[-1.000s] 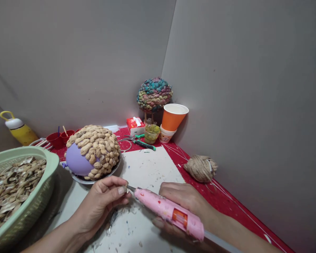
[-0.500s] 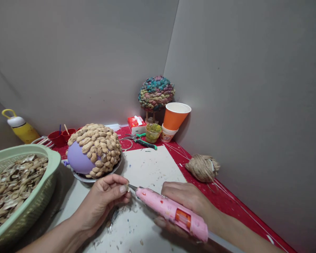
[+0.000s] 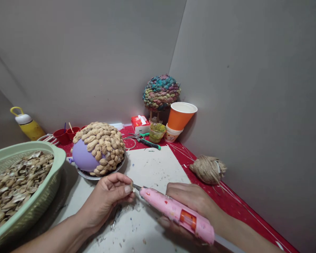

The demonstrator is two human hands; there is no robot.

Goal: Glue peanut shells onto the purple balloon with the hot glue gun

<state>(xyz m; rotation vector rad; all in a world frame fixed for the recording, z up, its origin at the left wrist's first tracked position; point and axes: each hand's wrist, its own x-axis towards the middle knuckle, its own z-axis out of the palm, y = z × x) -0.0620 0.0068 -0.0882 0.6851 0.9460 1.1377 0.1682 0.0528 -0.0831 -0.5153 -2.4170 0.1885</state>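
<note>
My left hand (image 3: 109, 196) pinches a small piece of shell (image 3: 133, 187) between thumb and fingers. Wrapped round a pink glue gun (image 3: 171, 207), my right hand (image 3: 191, 198) holds it so that its metal nozzle meets the shell piece. Behind my left hand, a purple balloon (image 3: 84, 157) partly covered with peanut shells (image 3: 105, 140) rests in a metal bowl (image 3: 91, 176). A green basket (image 3: 59, 154) of loose shells (image 3: 15, 186) stands at the left.
At the back are a yellow bottle (image 3: 33, 129), red cups (image 3: 61, 136), a tissue pack (image 3: 140, 124), pliers (image 3: 149, 143), a tub (image 3: 157, 133), orange paper cup (image 3: 181, 117) and colourful shell ball (image 3: 162, 92). Twine (image 3: 208, 169) lies right of the white board (image 3: 158, 163).
The whole view has shifted slightly, with things appearing farther right. Both hands keep nearly the same pose, with the nozzle still at the shell piece.
</note>
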